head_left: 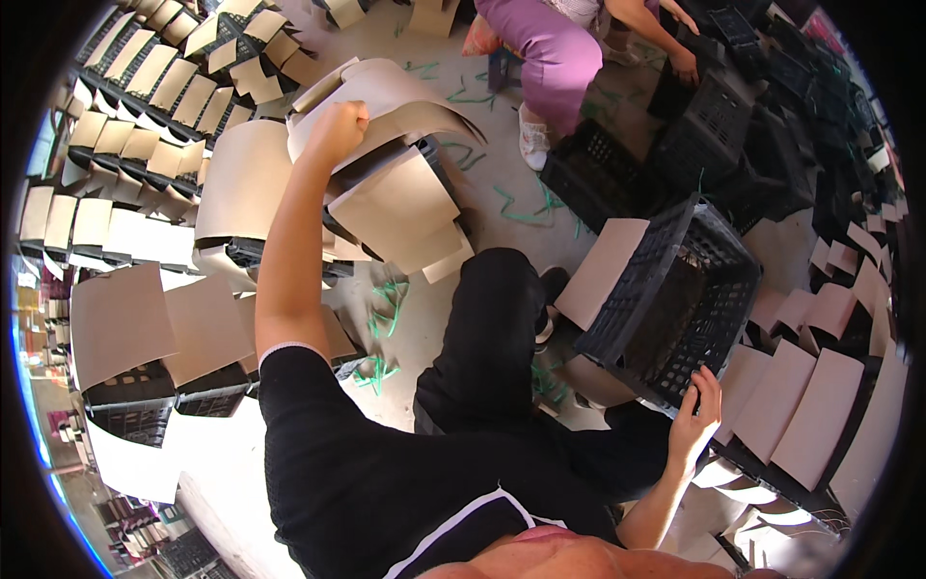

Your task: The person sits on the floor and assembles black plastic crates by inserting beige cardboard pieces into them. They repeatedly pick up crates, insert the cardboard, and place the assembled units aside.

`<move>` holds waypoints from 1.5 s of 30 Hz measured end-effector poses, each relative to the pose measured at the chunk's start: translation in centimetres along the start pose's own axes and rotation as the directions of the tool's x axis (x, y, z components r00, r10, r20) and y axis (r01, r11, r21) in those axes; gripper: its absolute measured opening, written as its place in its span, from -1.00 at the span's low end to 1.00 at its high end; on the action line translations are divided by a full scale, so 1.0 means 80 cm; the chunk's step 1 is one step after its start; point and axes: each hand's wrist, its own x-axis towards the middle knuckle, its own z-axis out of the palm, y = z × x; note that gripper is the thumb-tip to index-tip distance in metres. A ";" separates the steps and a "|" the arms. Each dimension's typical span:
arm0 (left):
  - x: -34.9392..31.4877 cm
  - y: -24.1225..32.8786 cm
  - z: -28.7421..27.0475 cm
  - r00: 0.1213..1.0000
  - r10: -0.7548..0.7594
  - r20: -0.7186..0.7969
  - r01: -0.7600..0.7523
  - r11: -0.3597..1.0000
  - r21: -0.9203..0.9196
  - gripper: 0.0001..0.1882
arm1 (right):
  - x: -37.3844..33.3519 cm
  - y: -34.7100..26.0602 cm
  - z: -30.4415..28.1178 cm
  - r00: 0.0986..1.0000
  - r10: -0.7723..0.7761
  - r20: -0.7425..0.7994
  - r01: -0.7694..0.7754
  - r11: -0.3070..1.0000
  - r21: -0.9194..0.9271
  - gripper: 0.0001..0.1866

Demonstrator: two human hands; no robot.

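Observation:
My left hand is closed in a fist over a large, curled stack of brown paper sheets. The fingertips are turned away, so whatever it may hold is hidden. At my right, a black plastic crate with slotted walls leans tilted beside my legs, its open side facing right. The fingers of my right hand hook over its near rim. A brown sheet sticks out over the crate's left side. Below my left hand, more brown sheets lie over another black crate.
Rows of black crates with brown sheets line the left; more covered crates stand at right. Across from me a person in purple trousers reaches to dark crates. Green strap scraps litter the floor.

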 end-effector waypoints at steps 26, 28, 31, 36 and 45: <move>0.014 0.035 0.040 0.964 -0.147 0.220 0.113 0.981 0.160 -0.56 | 0.005 -0.007 0.015 0.993 -0.038 0.115 0.047 0.996 -0.072 -0.82; 0.005 0.043 0.032 0.970 -0.102 0.220 0.077 0.990 0.118 -0.58 | 0.005 -0.009 0.014 0.992 -0.044 0.116 0.054 0.995 -0.084 -0.81; -0.005 0.040 0.035 0.986 0.008 0.167 -0.018 0.998 0.055 -0.60 | 0.006 -0.010 0.015 0.991 -0.045 0.124 0.056 0.995 -0.086 -0.81; 0.021 0.048 0.040 0.964 -0.038 0.263 0.068 0.992 -0.108 -0.58 | 0.006 -0.006 0.017 0.991 -0.060 0.122 0.074 0.991 -0.112 -0.81; 0.051 0.120 0.059 0.928 -0.186 0.323 0.022 0.892 0.451 -0.39 | 0.006 -0.006 0.017 0.989 -0.049 0.138 0.069 0.988 -0.139 -0.79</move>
